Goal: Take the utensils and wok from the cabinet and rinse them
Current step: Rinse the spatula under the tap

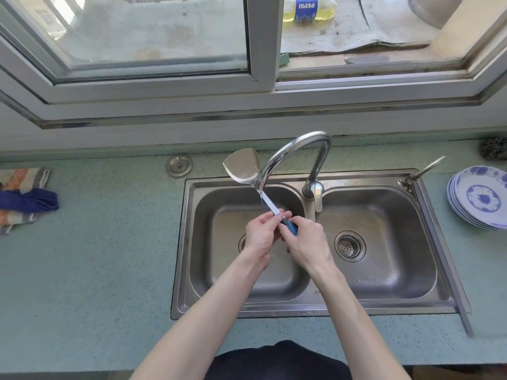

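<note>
A steel spatula (242,167) with a blue handle points up and away over the left basin of the double sink (436,242). Its shaft passes right under the spout of the curved tap (296,152), where a thin stream of water runs. My right hand (307,239) grips the blue handle. My left hand (262,231) pinches the metal shaft just above the handle. No wok is in view.
A stack of blue-and-white plates (480,198) sits on the counter right of the sink, with a steel scourer (493,149) behind it. Folded cloths (24,198) lie at the far left. A window sill with a Pepsi bottle (308,8) is behind the tap.
</note>
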Demonstrator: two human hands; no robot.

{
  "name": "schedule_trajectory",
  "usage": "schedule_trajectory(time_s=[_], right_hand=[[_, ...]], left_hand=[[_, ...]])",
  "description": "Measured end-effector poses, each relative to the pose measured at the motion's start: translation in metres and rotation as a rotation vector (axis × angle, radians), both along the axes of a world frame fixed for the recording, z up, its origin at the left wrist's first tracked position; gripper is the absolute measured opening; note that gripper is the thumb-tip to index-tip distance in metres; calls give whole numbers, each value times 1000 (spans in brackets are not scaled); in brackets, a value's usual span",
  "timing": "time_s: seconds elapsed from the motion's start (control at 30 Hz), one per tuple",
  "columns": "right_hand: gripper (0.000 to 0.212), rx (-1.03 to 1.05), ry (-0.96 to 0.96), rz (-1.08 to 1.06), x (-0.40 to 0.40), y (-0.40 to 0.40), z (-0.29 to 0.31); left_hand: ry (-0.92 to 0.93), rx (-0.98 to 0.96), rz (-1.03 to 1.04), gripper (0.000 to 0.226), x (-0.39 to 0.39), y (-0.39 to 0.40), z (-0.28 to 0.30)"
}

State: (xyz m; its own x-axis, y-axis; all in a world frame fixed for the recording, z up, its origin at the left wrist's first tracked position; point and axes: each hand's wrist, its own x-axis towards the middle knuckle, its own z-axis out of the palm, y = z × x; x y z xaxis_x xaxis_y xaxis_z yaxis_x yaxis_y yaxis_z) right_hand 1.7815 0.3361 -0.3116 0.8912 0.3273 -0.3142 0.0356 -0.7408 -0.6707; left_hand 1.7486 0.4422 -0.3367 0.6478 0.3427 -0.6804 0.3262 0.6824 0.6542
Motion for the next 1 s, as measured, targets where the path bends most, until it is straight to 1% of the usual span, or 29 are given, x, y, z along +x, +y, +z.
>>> schedule_trajectory(time_s=[0.07, 0.13, 0.23, 0.3, 0.4, 0.53, 0.63, 0.73, 0.8, 0.87, 0.93, 1.0], right_hand=[[26, -6, 11, 3, 0, 0, -2], [29, -10, 29, 12, -2, -2, -3], [35, -12, 85, 44, -5, -5, 1], [40, -9, 147, 58, -6, -6, 4], [47, 133, 344, -11, -6, -7, 8], [57, 367, 656, -108, -14, -15, 12], [56, 496, 765, -179, -23, -22, 9], [46, 474, 686, -187, -31, -25, 7], [34, 436, 611, -155, -36, -26, 2], [24, 362, 496, -116, -40, -27, -3], [24, 303, 417, -96, -40, -28, -6], [29, 414, 496, -146, -40, -29, -5]], left_hand=[[-1, -7, -23, 22, 0, 4, 1], [-3, -54, -25, 19, 0, 8, 1], [-43, -174, 63, 22, 2, 16, 0], [-56, -212, 105, 24, 2, 20, -3], [-27, -242, 109, 20, 2, 19, -3], [13, -234, 69, 39, 1, 17, -2], [18, -236, 71, 37, -2, 13, 0], [-2, -211, 124, 36, -3, 10, -1], [-12, -178, 166, 43, -1, 10, -2], [-25, -150, 172, 51, 1, 9, -1], [-45, -136, 150, 51, 1, 9, 0], [-62, -129, 123, 46, 0, 8, 2]])
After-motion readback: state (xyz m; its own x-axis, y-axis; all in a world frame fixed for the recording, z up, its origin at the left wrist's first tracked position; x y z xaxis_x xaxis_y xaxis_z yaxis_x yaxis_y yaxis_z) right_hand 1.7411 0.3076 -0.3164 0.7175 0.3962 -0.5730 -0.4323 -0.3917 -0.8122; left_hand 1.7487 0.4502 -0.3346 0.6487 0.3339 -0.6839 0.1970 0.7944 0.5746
